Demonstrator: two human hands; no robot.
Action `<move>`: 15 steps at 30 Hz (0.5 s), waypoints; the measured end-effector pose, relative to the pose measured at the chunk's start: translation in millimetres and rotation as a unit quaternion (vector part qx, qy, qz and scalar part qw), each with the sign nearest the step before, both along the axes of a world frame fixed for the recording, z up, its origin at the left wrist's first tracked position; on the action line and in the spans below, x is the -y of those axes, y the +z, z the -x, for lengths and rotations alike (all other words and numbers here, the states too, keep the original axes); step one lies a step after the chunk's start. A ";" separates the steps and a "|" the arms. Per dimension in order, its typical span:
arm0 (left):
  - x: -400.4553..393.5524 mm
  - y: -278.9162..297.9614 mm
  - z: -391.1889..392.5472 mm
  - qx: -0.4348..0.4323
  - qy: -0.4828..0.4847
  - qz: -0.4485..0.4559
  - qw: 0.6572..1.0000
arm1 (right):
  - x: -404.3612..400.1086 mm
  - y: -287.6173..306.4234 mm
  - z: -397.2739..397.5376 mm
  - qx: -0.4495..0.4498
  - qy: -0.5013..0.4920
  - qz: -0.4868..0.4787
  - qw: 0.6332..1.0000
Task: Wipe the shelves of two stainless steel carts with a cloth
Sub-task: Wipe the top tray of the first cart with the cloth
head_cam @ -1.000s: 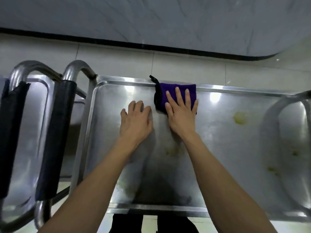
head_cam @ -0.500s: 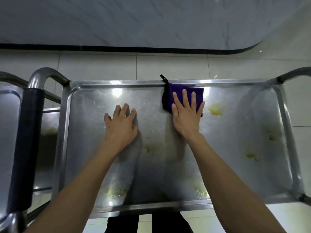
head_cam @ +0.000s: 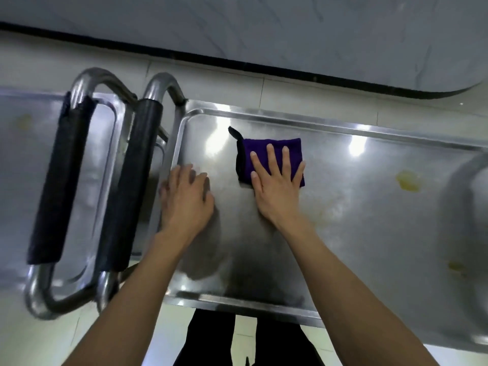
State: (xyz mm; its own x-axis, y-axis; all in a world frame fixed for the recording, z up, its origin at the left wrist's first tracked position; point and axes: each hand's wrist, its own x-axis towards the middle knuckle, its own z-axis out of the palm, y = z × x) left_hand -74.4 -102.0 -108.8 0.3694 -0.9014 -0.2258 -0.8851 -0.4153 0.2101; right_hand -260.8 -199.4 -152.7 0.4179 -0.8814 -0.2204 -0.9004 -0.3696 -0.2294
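The top shelf [head_cam: 343, 233] of one stainless steel cart fills most of the head view, and the wiping of it is judged to be in hand, with much of the surface not yet covered. A second cart [head_cam: 23, 159] is seen at the far left, its top shelf apparently untouched by the cloth. The two carts are parted by their black-sleeved handles [head_cam: 126, 186], which stand side by side just left of the shelf being wiped. A folded purple cloth [head_cam: 274, 151] is pressed flat against the shelf near its far rim by the right hand [head_cam: 277, 183], whose fingers are spread straight over it and are not curled round it. The left hand [head_cam: 187, 202] is laid flat on bare steel close to the shelf's left rim, fingers relaxed, with nothing held; it is blurred. For the next move a sweep toward the right is judged to be called for, with firm downward pressure, since yellowish stains [head_cam: 408, 180] lie well apart from the cloth on that side. The raised rim is likely to hinder wiping into the corners, and the handles crowd the left edge.
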 end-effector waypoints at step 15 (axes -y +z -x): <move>-43.9 -8.3 -14.3 -0.045 0.052 -0.017 0.997 | -5.4 4.3 -129.4 0.002 0.133 -0.043 0.990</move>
